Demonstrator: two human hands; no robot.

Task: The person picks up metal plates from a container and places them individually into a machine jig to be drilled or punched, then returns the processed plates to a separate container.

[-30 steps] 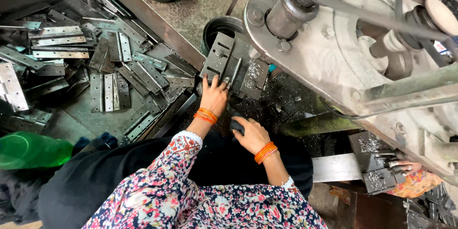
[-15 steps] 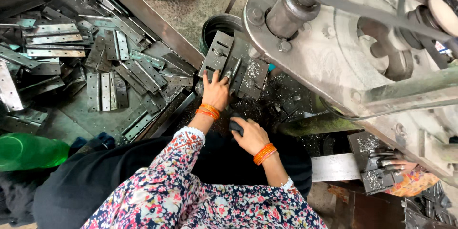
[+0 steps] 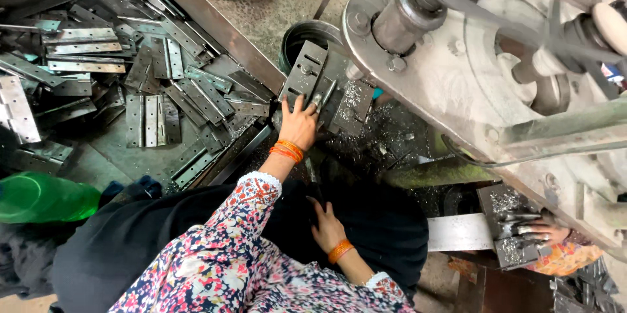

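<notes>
Head view: hinge pile (image 3: 130,84) left of left hand (image 3: 299,124).

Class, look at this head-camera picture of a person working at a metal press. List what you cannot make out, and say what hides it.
1. Head view: what the left hand presses on the grey slotted metal plate; its fingers cover it.
2. Whether the right hand holds anything; it lies on black cloth, palm hidden.
3. A second person's hand at the lower right, mostly hidden by the grey machine frame.
4. The green plastic bottle, cut off by the left edge.
</notes>
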